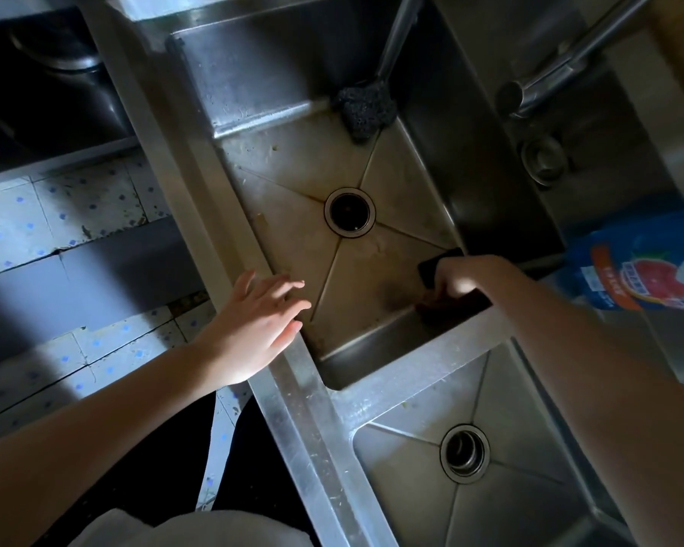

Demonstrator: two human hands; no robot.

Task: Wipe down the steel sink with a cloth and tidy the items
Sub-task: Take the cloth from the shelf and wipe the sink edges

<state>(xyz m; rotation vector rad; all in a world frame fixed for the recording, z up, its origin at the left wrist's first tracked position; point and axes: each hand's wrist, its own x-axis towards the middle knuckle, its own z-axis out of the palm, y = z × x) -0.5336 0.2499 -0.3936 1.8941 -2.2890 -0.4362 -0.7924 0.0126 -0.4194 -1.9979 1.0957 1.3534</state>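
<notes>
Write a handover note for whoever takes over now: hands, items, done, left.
Left hand: open, fingers straight, at the sink's front rim.
Right hand: grips a dark cloth in a corner of the large stained steel basin.
Black mesh scrubber lies at that basin's far end; blue grapefruit-label container is right of the sink.
Done: nothing plainly; brown stains show on the basin floor.
Left: finish this basin, smaller steel basin, tidy items.

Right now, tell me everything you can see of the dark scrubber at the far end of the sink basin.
The scrubber has a dark grey, coarse, porous-looking head, lumpy in shape, on a long grey handle, material unclear. The head rests where the basin floor meets its far wall; the handle slants up and out of the picture. Nothing else touches it.
</notes>
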